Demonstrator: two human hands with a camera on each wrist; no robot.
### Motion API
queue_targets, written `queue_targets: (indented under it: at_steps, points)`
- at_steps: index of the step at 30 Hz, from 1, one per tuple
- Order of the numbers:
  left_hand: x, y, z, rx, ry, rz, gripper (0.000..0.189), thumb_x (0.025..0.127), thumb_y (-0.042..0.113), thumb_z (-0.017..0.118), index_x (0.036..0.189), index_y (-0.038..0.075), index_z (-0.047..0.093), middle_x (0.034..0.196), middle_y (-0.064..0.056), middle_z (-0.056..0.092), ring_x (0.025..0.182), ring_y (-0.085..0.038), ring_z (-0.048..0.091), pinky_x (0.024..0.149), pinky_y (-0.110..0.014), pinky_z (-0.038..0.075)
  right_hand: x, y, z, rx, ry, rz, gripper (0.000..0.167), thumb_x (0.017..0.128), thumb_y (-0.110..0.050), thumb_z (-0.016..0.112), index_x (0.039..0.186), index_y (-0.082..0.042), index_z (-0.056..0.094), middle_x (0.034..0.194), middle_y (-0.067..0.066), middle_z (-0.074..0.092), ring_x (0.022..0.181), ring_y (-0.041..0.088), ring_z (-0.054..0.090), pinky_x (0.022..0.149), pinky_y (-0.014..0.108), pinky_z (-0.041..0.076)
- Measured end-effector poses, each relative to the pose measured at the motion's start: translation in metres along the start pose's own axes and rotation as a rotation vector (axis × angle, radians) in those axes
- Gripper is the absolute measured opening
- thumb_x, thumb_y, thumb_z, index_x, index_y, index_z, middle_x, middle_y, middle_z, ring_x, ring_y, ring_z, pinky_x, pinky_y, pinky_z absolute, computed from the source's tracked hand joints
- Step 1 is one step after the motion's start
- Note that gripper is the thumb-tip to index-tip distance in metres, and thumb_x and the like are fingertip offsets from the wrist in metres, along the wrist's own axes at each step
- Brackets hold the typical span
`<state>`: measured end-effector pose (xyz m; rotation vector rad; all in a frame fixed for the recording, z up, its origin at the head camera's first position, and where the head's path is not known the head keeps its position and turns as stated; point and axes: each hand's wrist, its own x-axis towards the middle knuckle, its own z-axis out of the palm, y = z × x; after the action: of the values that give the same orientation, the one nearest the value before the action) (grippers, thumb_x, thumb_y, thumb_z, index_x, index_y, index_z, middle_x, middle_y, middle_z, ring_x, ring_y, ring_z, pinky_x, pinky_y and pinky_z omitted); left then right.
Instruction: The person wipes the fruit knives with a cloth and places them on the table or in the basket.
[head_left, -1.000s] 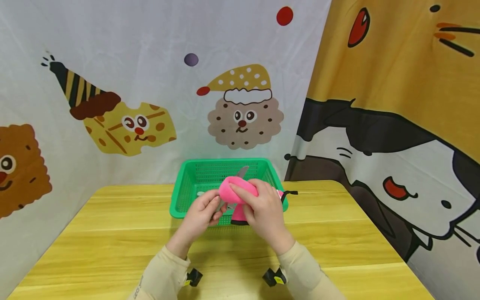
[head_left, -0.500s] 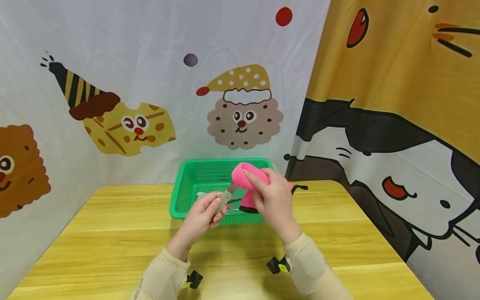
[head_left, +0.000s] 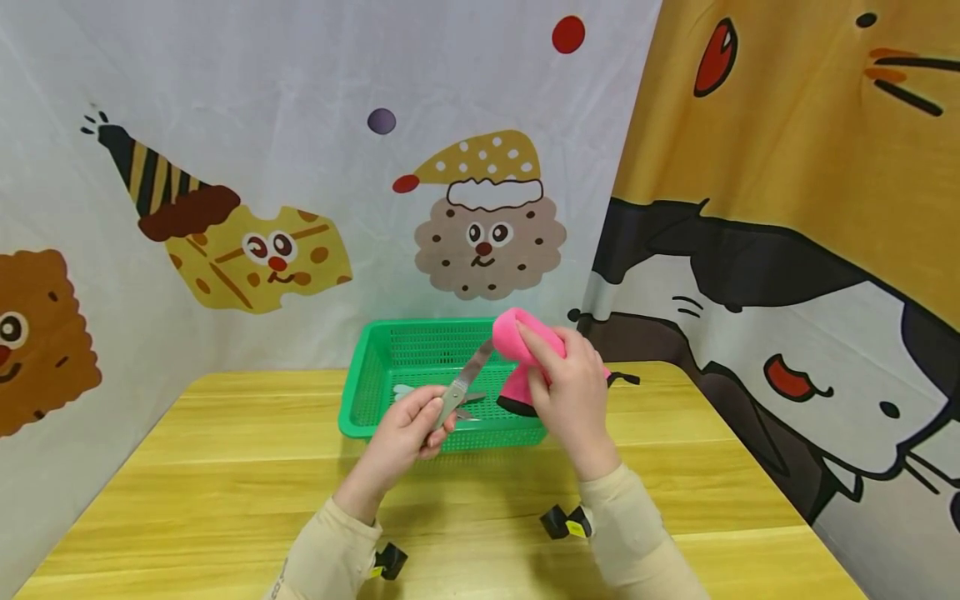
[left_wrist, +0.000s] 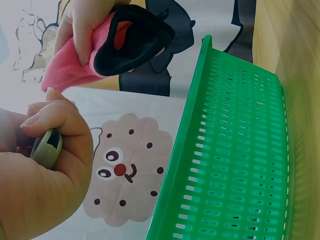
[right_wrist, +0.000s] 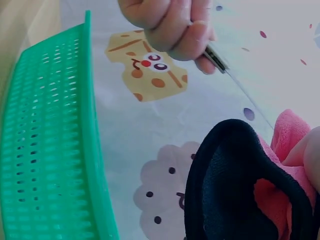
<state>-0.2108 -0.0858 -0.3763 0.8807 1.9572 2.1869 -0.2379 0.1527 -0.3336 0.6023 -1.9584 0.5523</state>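
Observation:
My left hand [head_left: 405, 429] grips the pale grey-green handle of a knife [head_left: 452, 397]. The metal blade slants up and to the right over a green basket [head_left: 365, 375]. By the blade tip, my right hand [head_left: 572, 392] pinches a pink fleecy cloth [head_left: 517, 387] with black edging and a dark strap at its right. The tip meets the cloth's left edge or lies just behind it; I cannot tell which. In the left wrist view the cloth [left_wrist: 75, 65] shows a dark opening, and the knife handle [left_wrist: 47, 150] sits in my curled fingers.
Inside the basket lie several small items, among them a pale-handled piece [head_left: 402, 389] and a dark blade [head_left: 476, 397]. The basket stands at the back of the wooden table [head_left: 247, 467], against a printed curtain [head_left: 300, 167].
My right hand has moved up and right with the cloth, off most of the blade, which now shows nearly whole. The left hand has stayed in place with the knife.

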Motion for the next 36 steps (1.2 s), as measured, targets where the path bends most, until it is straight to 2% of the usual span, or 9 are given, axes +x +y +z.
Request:
queue_targets:
  at_steps: [5,11,15,22,28,36]
  points:
    - [0.000,0.002,-0.001,-0.014,-0.004,0.003,0.033,0.110,0.017,0.037,0.124,-0.008,0.051,0.083,-0.007,0.051,0.058,-0.007,0.040,0.045,-0.028,0.029,0.004,-0.001,-0.008,0.024,0.032,-0.001,0.048,0.082,0.001,0.062,0.125,-0.017,0.070,0.108,0.019,0.060,0.095,0.036,0.057,0.077,0.053,0.046]
    - [0.000,0.001,-0.001,-0.020,-0.010,0.001,0.032,0.110,0.019,0.037,0.123,-0.006,0.052,0.083,-0.005,0.051,0.058,-0.007,0.040,0.047,-0.022,0.032,0.005,-0.007,-0.013,0.065,0.068,-0.036,0.044,0.083,-0.001,0.064,0.123,-0.017,0.071,0.108,0.020,0.060,0.098,0.036,0.057,0.080,0.053,0.046]
    - [-0.001,0.000,-0.002,-0.027,-0.003,0.000,0.032,0.110,0.020,0.037,0.121,-0.007,0.052,0.083,-0.006,0.051,0.058,-0.007,0.040,0.047,-0.025,0.030,0.003,-0.012,-0.012,0.087,0.077,-0.078,0.044,0.080,0.000,0.065,0.120,-0.018,0.071,0.106,0.020,0.061,0.096,0.037,0.058,0.078,0.055,0.048]
    - [0.000,-0.001,-0.003,-0.024,-0.001,0.006,0.033,0.110,0.017,0.036,0.120,-0.010,0.050,0.082,-0.008,0.050,0.059,-0.007,0.040,0.048,-0.019,0.033,-0.006,-0.025,-0.005,0.113,0.009,-0.155,0.049,0.079,0.001,0.068,0.123,-0.021,0.069,0.107,0.017,0.062,0.092,0.034,0.060,0.071,0.050,0.052]
    - [-0.001,0.000,-0.002,-0.013,0.000,0.025,0.034,0.110,0.016,0.034,0.122,-0.012,0.049,0.082,-0.010,0.049,0.059,-0.007,0.040,0.048,-0.018,0.034,-0.016,-0.033,0.004,0.131,-0.063,-0.199,0.052,0.078,0.001,0.066,0.125,-0.022,0.068,0.106,0.018,0.062,0.095,0.032,0.060,0.077,0.048,0.053]
    - [-0.001,-0.002,-0.002,0.029,-0.004,0.073,0.032,0.110,0.016,0.033,0.120,-0.008,0.052,0.084,-0.017,0.049,0.057,-0.011,0.037,0.047,-0.021,0.032,-0.022,-0.040,0.010,0.138,-0.145,-0.206,0.048,0.079,-0.004,0.076,0.123,-0.022,0.069,0.107,0.015,0.063,0.098,0.031,0.060,0.081,0.048,0.052]
